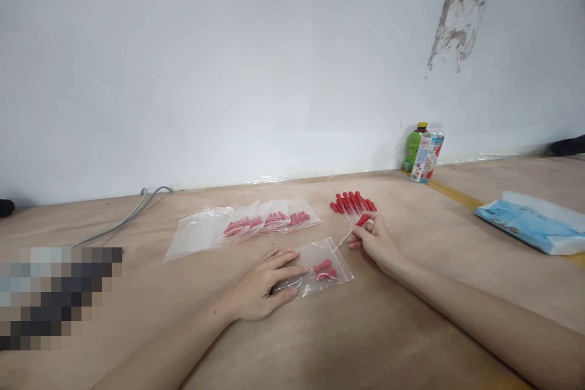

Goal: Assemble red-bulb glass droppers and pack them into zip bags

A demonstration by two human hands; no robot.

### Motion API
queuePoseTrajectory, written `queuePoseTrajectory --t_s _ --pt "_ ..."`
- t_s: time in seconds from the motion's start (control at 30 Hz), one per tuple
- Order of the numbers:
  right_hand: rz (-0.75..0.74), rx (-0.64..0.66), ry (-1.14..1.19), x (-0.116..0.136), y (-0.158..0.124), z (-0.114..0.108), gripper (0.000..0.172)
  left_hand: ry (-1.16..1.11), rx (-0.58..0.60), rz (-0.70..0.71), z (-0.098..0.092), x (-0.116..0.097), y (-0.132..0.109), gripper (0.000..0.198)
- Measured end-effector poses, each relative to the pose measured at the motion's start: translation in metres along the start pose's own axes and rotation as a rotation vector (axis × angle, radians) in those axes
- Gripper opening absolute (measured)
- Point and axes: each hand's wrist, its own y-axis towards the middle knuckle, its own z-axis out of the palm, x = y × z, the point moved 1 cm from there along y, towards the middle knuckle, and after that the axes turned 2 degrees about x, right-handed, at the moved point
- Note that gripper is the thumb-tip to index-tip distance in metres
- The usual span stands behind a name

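My left hand (269,283) lies with fingers stretched over the left part of a clear zip bag (311,251), pressing it down. Inside that bag are droppers with red bulbs (323,265). Between thumb and fingers of my right hand (372,241) is the red bulb of a dropper (362,220); its thin clear tube points down-left to the bag's upper right edge. Whether the tip is inside the bag I cannot tell. Just behind this hand, a bunch of loose red-bulbed droppers (351,200) is fanned out on the brown surface.
Behind my left hand, several filled zip bags (274,219) overlap in a row, with a flat plain bag (198,228) at their left. A green bottle (412,149) and a carton (427,152) stand by the wall. A blue tissue pack (530,225) lies right; a grey cable (119,225) runs left.
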Motion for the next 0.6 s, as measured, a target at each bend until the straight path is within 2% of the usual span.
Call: queuePoseTrajectory --t_s 0.1,0.27,0.33,0.43,0.53,0.6 --pt "0.035 0.021 0.072 0.001 -0.007 0.008 0.037 0.023 0.004 -0.002 0.0 0.0 0.0 0.041" --pt "0.03 0.115 0.064 0.004 -0.02 0.01 0.041 0.041 -0.012 0.0 -0.001 -0.001 -0.001 0.042" --pt "0.051 0.101 0.09 0.006 -0.022 0.008 0.041 0.038 -0.023 0.008 -0.001 -0.002 -0.001 0.044" --pt "0.134 0.091 0.159 0.008 -0.021 0.005 0.032 0.041 -0.037 0.011 -0.001 -0.003 0.0 0.048" --pt "0.207 0.196 0.136 0.007 -0.017 0.001 0.023 0.044 -0.039 0.02 -0.001 -0.004 0.0 0.051" --pt "0.183 0.313 -0.005 0.005 -0.014 -0.002 0.019 0.045 -0.038 0.025 -0.001 -0.004 0.0 0.052"
